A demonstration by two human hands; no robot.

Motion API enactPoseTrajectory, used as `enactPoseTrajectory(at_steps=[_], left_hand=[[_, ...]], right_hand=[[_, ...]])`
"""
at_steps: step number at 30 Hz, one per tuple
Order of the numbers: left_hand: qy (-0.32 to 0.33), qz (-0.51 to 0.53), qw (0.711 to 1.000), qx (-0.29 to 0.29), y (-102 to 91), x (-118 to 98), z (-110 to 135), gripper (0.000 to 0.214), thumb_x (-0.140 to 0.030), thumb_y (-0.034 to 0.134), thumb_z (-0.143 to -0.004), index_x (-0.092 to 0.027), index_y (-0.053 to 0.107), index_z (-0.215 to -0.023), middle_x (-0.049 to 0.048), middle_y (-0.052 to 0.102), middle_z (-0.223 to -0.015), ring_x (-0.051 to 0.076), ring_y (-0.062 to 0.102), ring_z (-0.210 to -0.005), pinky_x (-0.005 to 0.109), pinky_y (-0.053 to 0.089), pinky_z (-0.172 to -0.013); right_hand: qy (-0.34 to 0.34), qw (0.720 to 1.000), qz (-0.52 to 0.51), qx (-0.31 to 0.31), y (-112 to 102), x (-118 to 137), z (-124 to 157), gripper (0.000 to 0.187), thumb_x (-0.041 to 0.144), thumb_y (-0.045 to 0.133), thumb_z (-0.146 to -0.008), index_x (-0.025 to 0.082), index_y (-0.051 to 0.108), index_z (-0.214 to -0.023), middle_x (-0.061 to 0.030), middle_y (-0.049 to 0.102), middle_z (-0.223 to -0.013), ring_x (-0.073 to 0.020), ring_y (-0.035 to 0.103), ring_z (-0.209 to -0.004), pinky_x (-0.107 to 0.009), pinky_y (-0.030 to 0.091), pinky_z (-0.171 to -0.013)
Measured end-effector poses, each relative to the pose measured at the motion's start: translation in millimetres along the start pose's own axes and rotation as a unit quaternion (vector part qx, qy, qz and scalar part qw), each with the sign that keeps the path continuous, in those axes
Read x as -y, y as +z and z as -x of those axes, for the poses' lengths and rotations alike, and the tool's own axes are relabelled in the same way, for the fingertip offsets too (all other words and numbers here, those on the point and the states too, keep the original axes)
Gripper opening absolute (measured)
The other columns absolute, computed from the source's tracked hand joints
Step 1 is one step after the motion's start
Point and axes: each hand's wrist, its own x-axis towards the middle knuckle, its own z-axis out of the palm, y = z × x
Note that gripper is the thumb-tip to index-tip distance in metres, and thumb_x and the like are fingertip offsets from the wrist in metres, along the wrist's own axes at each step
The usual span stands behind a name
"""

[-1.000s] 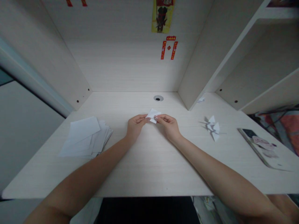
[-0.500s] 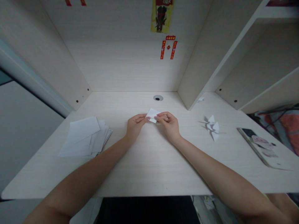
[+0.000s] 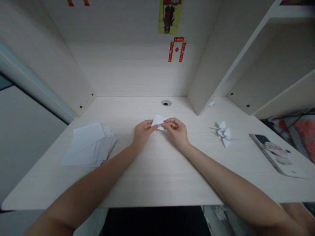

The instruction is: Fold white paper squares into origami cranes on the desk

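A small folded piece of white paper is held just above the desk, near its middle. My left hand pinches its left side, thumb on top and fingers behind. From the right, my right hand grips the paper with thumb and index finger, close to the left thumb tip. The lower folds of the paper are partly hidden by both thumbs. To the right lie folded white paper cranes, their number hard to tell. On the left rests a loose stack of white paper sheets.
A phone lies at the right of the desk. An upright divider panel stands behind the cranes. A round cable hole is at the back. Patterned cloth lies beyond the right edge.
The folded paper has turned slightly and shifted a little left between the fingers. My left thumb has moved inward, closer to the right thumb.
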Motion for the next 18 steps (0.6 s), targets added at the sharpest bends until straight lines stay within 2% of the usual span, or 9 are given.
enactPoseTrajectory(at_steps=[14, 18], left_hand=[[0.002, -0.022, 1.0, -0.003, -1.0, 0.4, 0.5, 0.037, -0.037, 0.076, -0.062, -0.014, 0.069, -0.091, 0.007, 0.073, -0.086, 0.018, 0.066, -0.076, 0.029, 0.048, -0.075], [0.0, -0.013, 1.0, 0.001, -0.5, -0.2, 1.1, 0.039, -0.037, 0.076, -0.062, -0.014, 0.069, -0.092, 0.0074, 0.073, -0.088, 0.019, 0.066, -0.079, 0.03, 0.048, -0.076]], right_hand=[[0.029, 0.999, -0.026, 0.004, -1.7, -5.3, -1.4, 0.024, 0.032, 0.078, -0.062, 0.019, 0.06, -0.071, 0.0027, 0.065, -0.059, -0.011, 0.057, -0.054, -0.024, 0.039, -0.055], [0.045, 0.998, -0.044, 0.003, -1.2, -3.5, -1.2, 0.028, 0.032, 0.079, -0.06, 0.019, 0.055, -0.066, 0.0036, 0.062, -0.056, -0.0103, 0.054, -0.052, -0.023, 0.038, -0.054]])
